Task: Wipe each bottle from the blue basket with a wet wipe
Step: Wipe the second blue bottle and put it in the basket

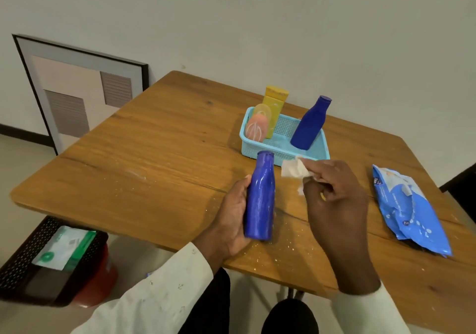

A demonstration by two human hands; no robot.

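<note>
Your left hand (231,212) grips the blue bottle (260,194) upright above the table's (154,153) near edge. Your right hand (334,194) pinches a wet wipe (293,170) just beside its neck. The blue basket (280,145) sits toward the far edge.

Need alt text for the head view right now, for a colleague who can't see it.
Over a wooden table, the left hand holds a blue bottle upright while the right hand pinches a white wet wipe beside it. Behind, a blue basket holds three more bottles; a wipes pack lies at right.
</note>
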